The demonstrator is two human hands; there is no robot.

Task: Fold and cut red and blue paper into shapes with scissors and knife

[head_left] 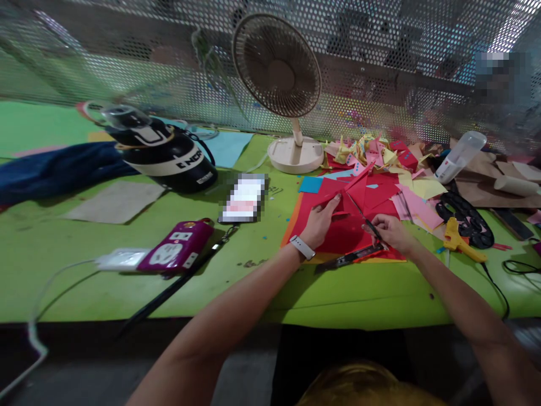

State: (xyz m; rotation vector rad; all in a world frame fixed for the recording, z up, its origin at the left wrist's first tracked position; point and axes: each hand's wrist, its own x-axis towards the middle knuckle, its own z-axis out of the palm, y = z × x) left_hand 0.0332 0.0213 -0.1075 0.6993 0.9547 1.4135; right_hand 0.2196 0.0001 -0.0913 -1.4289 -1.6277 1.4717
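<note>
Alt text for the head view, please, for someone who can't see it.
The left hand holds red paper and the right hand holds scissors, over stacked sheets on a green table. Behind stands a fan; paper scraps and a yellow glue gun lie to the right.

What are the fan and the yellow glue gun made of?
The fan looks like matte cream plastic, with a smooth, rounded base; its cage of thin ribs could be plastic or painted metal. The glue gun seems to be hard plastic: bright yellow and moulded in one smooth shape.
</note>
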